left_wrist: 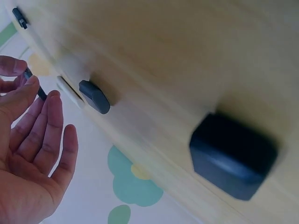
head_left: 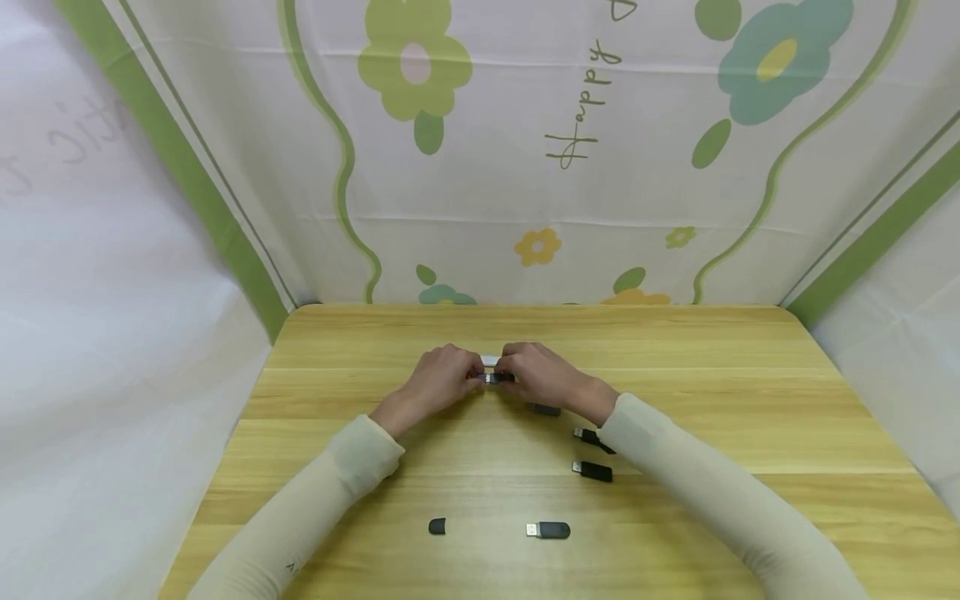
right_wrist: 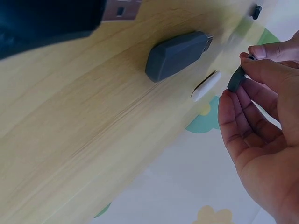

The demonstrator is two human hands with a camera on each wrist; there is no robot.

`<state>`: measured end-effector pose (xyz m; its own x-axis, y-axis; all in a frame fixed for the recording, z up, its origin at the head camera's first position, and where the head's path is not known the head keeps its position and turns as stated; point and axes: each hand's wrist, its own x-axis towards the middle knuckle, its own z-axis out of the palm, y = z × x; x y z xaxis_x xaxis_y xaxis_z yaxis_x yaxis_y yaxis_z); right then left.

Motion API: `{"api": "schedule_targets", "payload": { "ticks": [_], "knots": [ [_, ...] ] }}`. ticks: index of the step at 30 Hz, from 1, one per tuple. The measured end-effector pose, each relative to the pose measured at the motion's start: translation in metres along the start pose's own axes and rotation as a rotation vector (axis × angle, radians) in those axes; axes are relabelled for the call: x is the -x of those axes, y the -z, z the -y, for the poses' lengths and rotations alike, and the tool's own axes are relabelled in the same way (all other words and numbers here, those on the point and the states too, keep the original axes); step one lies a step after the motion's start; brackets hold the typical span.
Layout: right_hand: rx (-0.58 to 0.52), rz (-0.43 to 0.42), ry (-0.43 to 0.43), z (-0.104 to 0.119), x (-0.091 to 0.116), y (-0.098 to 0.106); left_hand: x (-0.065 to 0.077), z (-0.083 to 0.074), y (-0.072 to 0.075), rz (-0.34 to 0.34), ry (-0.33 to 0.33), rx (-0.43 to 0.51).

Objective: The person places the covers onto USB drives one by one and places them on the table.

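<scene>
Both hands meet over the far middle of the table. My right hand (head_left: 542, 373) pinches the dark body of a USB stick (right_wrist: 237, 79) between thumb and fingers. My left hand (head_left: 447, 375) pinches a small dark piece, seemingly the stick's cap (left_wrist: 41, 92), at the other end. A bit of silvery plug (head_left: 488, 378) shows between the two dark parts; fingers hide how far they are joined. Just beyond the fingertips lies a slim white piece (head_left: 489, 361), also seen near the table edge in both wrist views.
Nearer the right arm lie a dark grey USB stick (right_wrist: 177, 55), a black stick (head_left: 596, 472) and another black one (head_left: 588, 437) partly behind the sleeve. At the front are a grey stick (head_left: 553, 530) and a loose cap (head_left: 437, 526). Patterned cloth (head_left: 465, 167) hangs behind.
</scene>
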<state>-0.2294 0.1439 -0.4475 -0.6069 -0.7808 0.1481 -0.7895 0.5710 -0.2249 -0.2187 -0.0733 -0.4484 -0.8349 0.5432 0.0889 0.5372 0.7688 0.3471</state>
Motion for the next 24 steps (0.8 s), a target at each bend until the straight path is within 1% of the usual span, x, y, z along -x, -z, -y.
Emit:
{"api": "schedule_targets", "payload": {
  "ticks": [8, 18, 24],
  "knots": [
    [-0.002, -0.006, 0.005, 0.0009, 0.0001, 0.0015, 0.0009, -0.0014, 0.0002, -0.021, -0.008, 0.014],
    [-0.007, -0.001, 0.007, 0.0021, 0.0004, 0.0029, 0.0007, -0.0028, 0.0008, -0.026, -0.022, 0.015],
    [-0.002, 0.003, 0.009, 0.0018, 0.0001, 0.0027, -0.0001, -0.0046, 0.0017, -0.017, -0.025, 0.005]
  ]
}}
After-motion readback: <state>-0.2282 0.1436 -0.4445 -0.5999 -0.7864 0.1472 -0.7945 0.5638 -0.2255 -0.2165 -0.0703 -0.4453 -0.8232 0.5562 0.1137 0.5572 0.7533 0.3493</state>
